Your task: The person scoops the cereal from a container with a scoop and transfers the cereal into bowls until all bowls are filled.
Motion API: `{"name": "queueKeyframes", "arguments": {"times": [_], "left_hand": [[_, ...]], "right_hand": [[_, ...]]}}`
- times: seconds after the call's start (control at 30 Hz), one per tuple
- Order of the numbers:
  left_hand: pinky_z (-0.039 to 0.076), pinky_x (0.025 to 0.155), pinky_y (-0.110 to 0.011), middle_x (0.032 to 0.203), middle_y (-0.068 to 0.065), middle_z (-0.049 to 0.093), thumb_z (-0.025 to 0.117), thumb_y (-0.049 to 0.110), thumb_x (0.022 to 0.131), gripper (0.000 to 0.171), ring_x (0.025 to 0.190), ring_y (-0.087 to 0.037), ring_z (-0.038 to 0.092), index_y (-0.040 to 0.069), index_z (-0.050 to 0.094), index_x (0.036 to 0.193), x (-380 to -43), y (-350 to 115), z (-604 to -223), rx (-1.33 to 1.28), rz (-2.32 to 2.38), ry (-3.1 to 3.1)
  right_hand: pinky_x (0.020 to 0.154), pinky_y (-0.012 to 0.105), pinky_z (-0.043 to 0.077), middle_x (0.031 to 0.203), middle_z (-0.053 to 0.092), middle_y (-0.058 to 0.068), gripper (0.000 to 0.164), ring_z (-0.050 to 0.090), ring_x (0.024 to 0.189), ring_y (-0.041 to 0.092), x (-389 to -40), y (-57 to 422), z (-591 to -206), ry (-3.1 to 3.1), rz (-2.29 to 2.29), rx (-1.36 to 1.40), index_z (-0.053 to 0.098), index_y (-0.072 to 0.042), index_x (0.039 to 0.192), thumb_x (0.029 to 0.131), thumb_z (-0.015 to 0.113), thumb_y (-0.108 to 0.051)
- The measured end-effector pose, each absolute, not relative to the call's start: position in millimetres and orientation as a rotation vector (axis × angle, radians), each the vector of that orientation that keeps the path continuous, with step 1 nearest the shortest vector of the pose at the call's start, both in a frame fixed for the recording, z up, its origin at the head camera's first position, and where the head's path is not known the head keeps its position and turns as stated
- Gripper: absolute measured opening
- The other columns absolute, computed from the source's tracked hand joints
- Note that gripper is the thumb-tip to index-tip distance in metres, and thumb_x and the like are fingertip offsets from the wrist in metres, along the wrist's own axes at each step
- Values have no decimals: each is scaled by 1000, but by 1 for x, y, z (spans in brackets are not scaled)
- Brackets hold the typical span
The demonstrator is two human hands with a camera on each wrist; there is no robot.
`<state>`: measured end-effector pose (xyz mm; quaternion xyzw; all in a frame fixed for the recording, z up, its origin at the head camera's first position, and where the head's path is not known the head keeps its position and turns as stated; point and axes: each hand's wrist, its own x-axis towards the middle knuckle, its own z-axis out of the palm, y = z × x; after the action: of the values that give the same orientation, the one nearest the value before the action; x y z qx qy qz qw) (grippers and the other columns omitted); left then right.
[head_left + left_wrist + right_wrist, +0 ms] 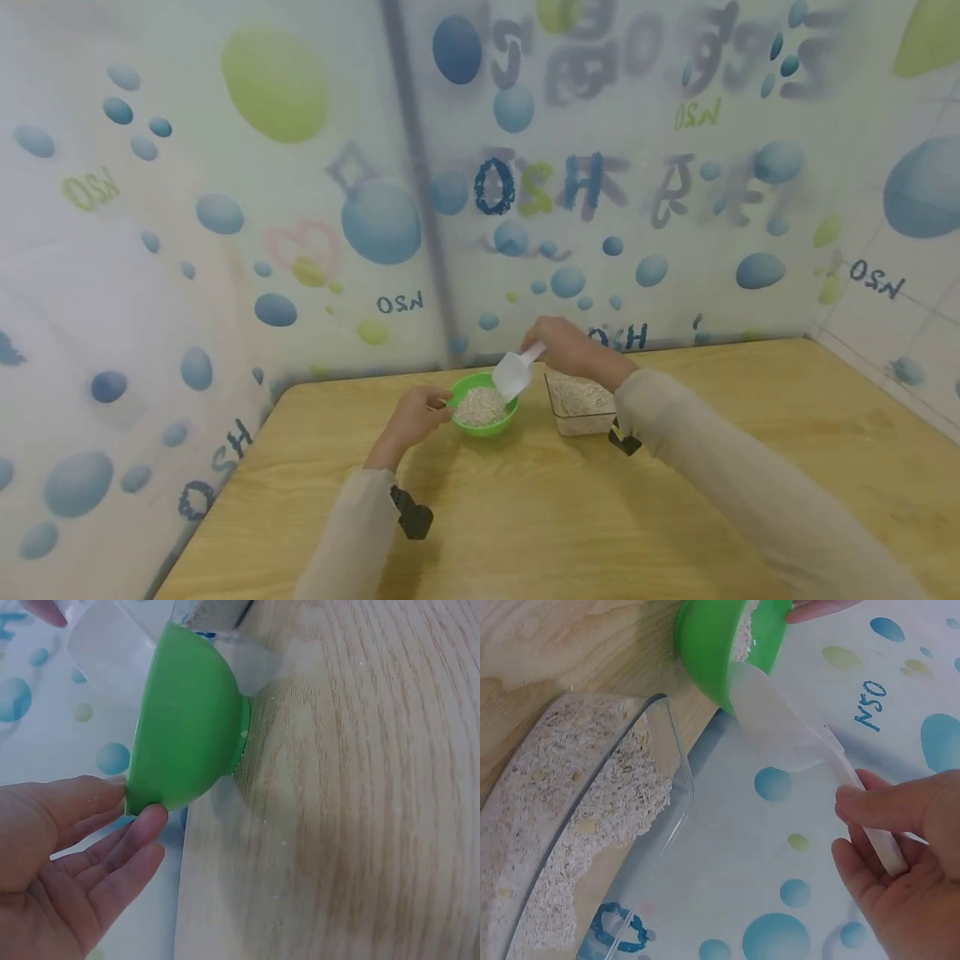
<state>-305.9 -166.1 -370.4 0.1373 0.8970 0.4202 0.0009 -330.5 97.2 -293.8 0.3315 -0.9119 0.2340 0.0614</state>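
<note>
1. Pinching the rim of the green bowl (484,429), just to its right, the left grip (418,413) is the nearer hand.
2. White scoop (512,375) lies down-left of the right grip (566,344), whose fingers curl round its handle; its long axis slants toward the bowl.
3. Clear container (581,426) with flakes (577,395) sits below the right grip.

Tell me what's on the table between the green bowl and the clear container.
The head view shows bare table between the bowl and the container.
</note>
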Motion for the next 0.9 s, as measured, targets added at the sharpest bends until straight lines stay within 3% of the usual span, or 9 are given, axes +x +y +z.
{"name": "queueKeyframes", "arguments": {"times": [0.4, 0.9], "left_hand": [[53, 71, -39, 99, -19, 64, 60, 2, 87, 28, 88, -31, 63, -9, 60, 113, -299, -155, -356, 405, 1249, 2898], [52, 74, -36, 102, -16, 64, 59, 11, 90, 30, 92, -28, 61, -3, 61, 116, -295, -72, -354, 700, 1269, 2724]], "right_hand": [[87, 49, 44, 105, 61, 21, 19, 54, 100, 37, -331, 139, -284, -2673, 768, 977, 64, 9, 104, 87, 57, 6], [82, 51, 46, 100, 61, 22, 19, 54, 97, 40, -321, 206, -284, -2793, 695, 896, 64, 10, 102, 85, 56, 10]]}}
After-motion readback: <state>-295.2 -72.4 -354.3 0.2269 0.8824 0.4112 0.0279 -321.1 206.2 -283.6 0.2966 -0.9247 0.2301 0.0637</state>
